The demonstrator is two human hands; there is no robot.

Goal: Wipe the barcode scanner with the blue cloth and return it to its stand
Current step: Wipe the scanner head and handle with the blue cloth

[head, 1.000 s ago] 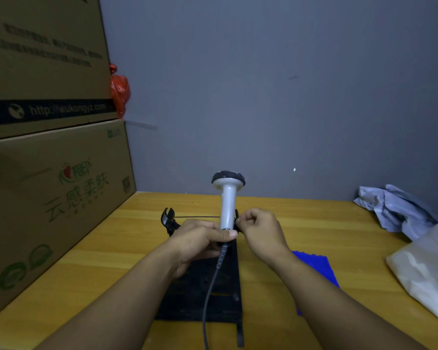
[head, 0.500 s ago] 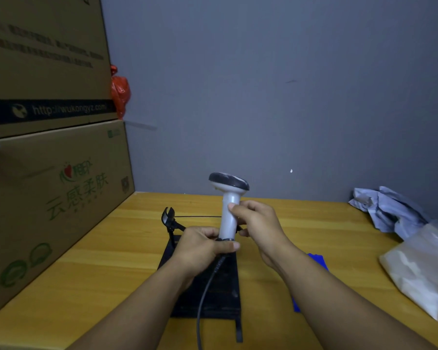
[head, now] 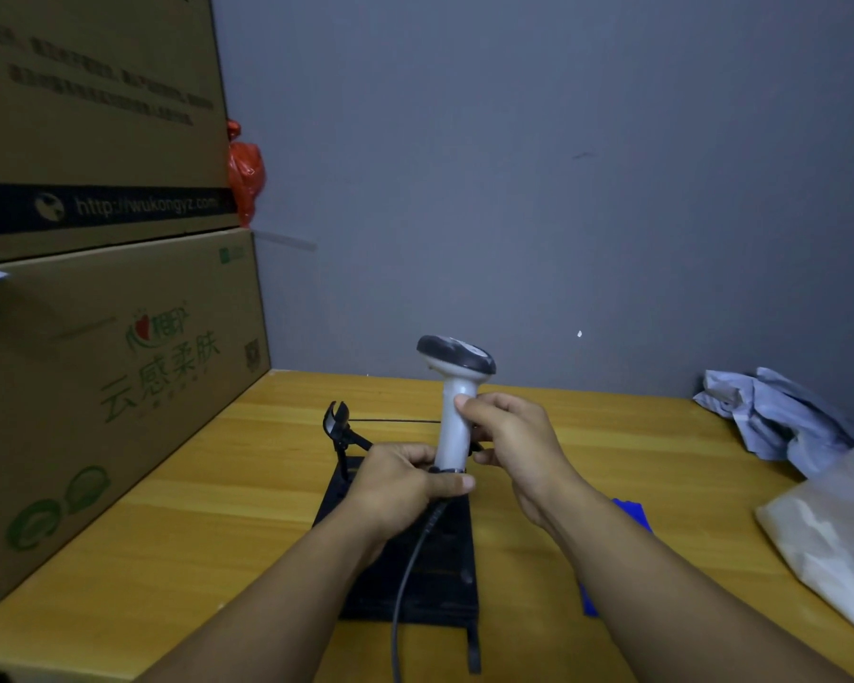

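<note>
The white barcode scanner with a dark grey head stands upright in the middle of the view, above the black stand base. My left hand grips the bottom of its handle where the black cable leaves. My right hand is wrapped around the handle higher up. The stand's black forked cradle sits empty to the left of my hands. The blue cloth lies flat on the wooden table, mostly hidden behind my right forearm.
Two stacked cardboard boxes wall off the left side, with a red bag behind them. Crumpled grey paper and a white plastic bag lie at the right. A grey wall closes the back of the table.
My right hand has moved up from the handle's base and closed around the handle. The scanner has tilted slightly, its head now turned to the right.
</note>
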